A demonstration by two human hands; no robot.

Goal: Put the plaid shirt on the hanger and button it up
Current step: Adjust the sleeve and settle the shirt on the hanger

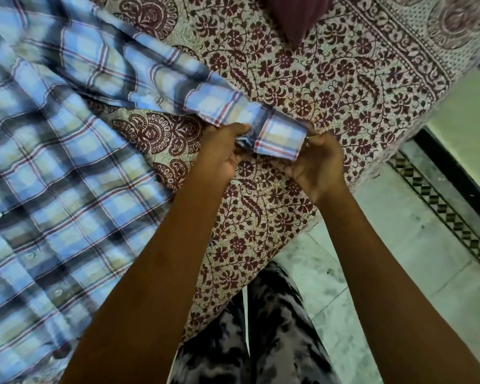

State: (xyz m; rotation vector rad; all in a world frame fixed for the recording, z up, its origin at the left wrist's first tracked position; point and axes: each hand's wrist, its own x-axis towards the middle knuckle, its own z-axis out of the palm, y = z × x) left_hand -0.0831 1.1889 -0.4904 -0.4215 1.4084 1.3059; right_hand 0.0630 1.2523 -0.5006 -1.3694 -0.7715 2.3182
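The blue plaid shirt (47,173) lies spread over the left of the bed, its button placket running down the lower left. One sleeve stretches right across the bed to its cuff (279,137). My left hand (222,151) grips the sleeve just before the cuff. My right hand (316,164) pinches the far end of the cuff. The cuff is lifted slightly off the bed between both hands. No hanger is in view.
The bed is covered by a cream sheet with a maroon floral print (330,79). A maroon pillow (297,15) lies at the top. The bed's edge runs diagonally to the right, with marble floor (399,245) and a patterned border strip beyond. My patterned trousers (261,328) stand against the bed.
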